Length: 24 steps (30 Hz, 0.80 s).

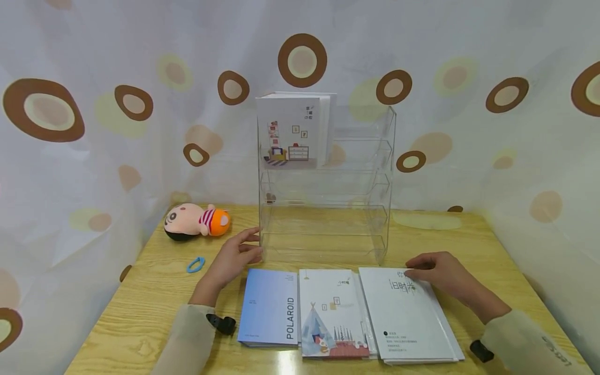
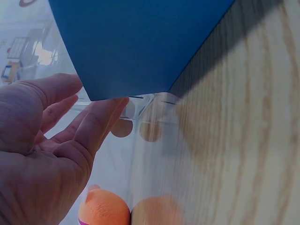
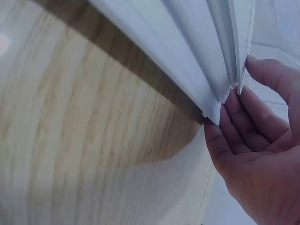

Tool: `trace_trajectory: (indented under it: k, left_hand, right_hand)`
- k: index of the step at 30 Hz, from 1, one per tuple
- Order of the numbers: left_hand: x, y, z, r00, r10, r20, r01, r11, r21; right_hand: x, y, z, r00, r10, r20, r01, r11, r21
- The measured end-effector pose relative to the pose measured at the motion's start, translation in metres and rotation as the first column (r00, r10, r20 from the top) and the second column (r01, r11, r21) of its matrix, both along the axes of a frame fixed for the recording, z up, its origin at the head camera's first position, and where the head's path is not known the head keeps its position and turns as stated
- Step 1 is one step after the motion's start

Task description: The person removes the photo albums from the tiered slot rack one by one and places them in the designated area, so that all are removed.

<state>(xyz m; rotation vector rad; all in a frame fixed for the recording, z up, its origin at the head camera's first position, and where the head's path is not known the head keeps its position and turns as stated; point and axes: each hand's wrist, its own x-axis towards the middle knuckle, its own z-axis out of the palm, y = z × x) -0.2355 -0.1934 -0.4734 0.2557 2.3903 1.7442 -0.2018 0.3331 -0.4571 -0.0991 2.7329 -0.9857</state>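
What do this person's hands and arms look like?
The left hand and right hand are gloveless. The left sleeve and right sleeve are pale beige, the right one bearing dark lettering. A black left wrist camera and black right wrist camera show too.

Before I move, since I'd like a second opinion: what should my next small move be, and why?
I'd probably lift the rightmost white album with your right hand: its fingers are at that album's far right corner, while your left hand is beside the clear rack, where an illustrated album stands.
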Motion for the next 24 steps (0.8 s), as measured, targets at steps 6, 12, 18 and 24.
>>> trace_trajectory:
  k: [6, 12, 18, 24]
  left_hand:
    - [0.0009, 0.0006, 0.001, 1.0, 0.005, -0.004, -0.006, 1.0, -0.016]
    - [0.001, 0.0003, 0.0018, 1.0, 0.006, 0.0, -0.006, 1.0, -0.01]
    - [0.0028, -0.0001, 0.0017, 1.0, 0.009, 0.015, -0.01, 1.0, 0.002]
    - [0.0023, -0.0006, 0.0022, 1.0, 0.001, -0.005, -0.001, 1.0, -0.005]
  right_hand:
    - [0.0012, 0.0, -0.0019, 1.0, -0.027, 0.002, 0.027, 1.0, -0.009]
    - [0.0023, -0.0002, -0.0038, 0.999, -0.04, -0.005, 0.039, 0.999, -0.013]
    - [0.0025, 0.0001, -0.0064, 0.999, -0.041, -0.027, 0.041, 0.999, 0.006]
    - [0.0026, -0.0008, -0.0087, 0.998, -0.056, -0.043, 0.056, 0.998, 0.01]
